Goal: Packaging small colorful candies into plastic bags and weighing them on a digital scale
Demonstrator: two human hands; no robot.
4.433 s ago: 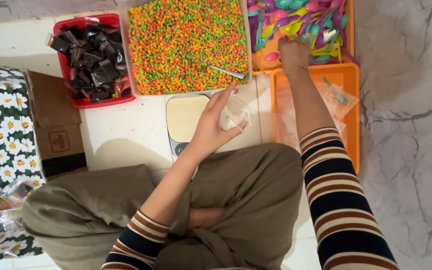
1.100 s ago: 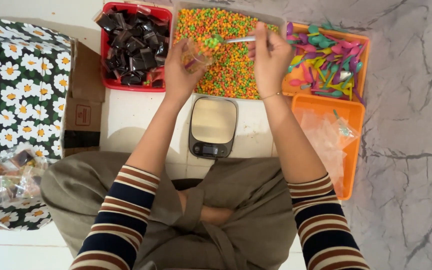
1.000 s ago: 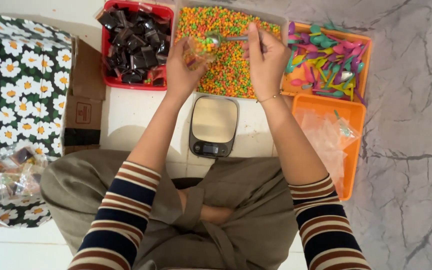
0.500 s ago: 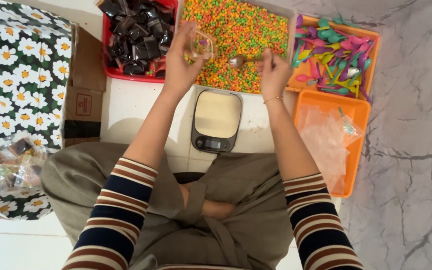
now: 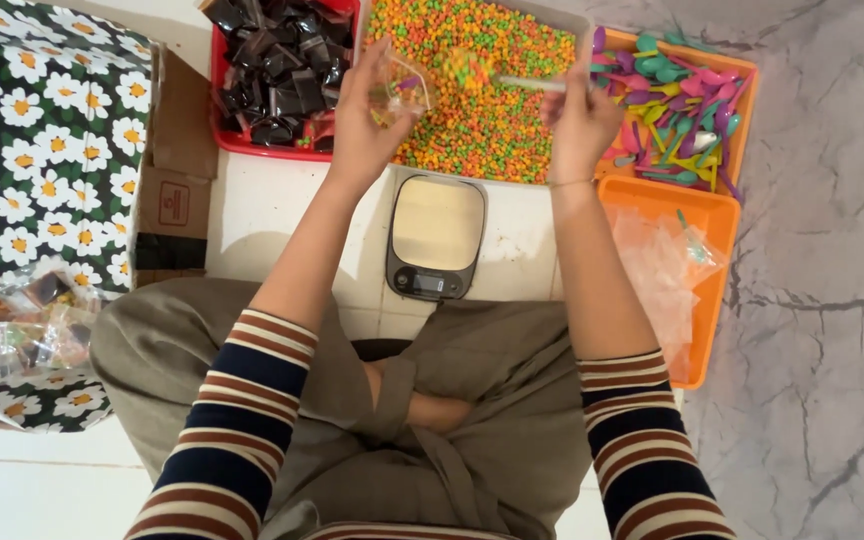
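A small clear bag gapes beside a heaped spoon of colourful candy.

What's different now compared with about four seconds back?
The left hand left the scale and now holds a small clear bag over the candy tray. The right hand left the spoon bin and took a spoon loaded with candy. Scale and bins stayed put.

Bright, even light, seemingly from overhead; soft shadows fall beneath the arms onto the white tiles. Slight motion blur softens the spoon, edges mildly stretched
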